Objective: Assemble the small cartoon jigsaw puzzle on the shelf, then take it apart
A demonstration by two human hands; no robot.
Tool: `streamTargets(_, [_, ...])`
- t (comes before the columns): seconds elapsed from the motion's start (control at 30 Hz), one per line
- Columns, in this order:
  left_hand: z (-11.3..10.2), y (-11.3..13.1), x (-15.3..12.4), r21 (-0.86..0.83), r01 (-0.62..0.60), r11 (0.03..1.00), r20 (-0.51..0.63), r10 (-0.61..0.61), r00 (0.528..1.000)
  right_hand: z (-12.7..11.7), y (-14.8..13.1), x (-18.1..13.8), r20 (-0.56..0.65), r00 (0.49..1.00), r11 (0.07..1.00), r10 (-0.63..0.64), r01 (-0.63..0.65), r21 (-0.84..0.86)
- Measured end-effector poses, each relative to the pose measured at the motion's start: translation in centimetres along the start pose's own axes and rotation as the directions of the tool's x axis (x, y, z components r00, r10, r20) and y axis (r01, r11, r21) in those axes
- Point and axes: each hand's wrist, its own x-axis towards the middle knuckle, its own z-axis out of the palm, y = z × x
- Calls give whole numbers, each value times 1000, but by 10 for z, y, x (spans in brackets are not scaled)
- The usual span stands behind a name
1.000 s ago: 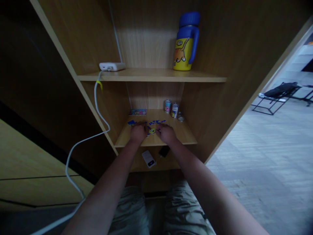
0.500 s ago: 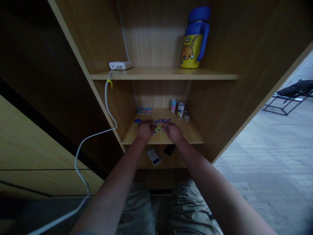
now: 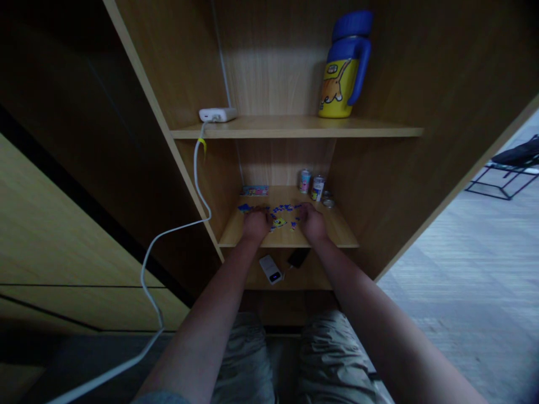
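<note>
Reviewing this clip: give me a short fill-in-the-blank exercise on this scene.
The left hand and right hand rest among small ____ puzzle pieces on a wooden shelf.
A yellow bottle with a blue lid stands on the shelf ____ the hands.
A white power bank lies on the shelf ____ the hands.
Two cans stand at the ____ of the hands' shelf.

Missing words: blue; above; below; back.

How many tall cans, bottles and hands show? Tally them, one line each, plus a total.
Tall cans: 2
Bottles: 1
Left hand and right hand: 2
Total: 5
</note>
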Motion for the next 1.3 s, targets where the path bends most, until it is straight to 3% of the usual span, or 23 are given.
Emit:
streamTargets(0.3, [-2,0,-1,-25,30,999,-41,-31,999,-5,0,-3,-58,993,995,98,-96,37])
streamTargets(0.43, [1,-1,-2,-38,34,999,-42,-36,998,-7,-1,-4,-53,995,989,89,-94,-110])
streamTargets(0.63, [3,-1,-3,-37,39,999,-21,-39,999,-4,-8,-1,114,992,904,44,9,-427])
streamTargets(0.97, [4,-2,-2,-47,34,998,11,-33,999,-3,2,1,49,988,941,145,-122,-314])
streamTargets(1.17, [5,-2,-3,-46,34,998,7,-34,999,3,11,2,69,996,917,50,-18,-399])
streamTargets(1.3, [6,-3,-4,-39,46,998,3,-46,999,5,19,1,43,998,935,-35,47,-350])
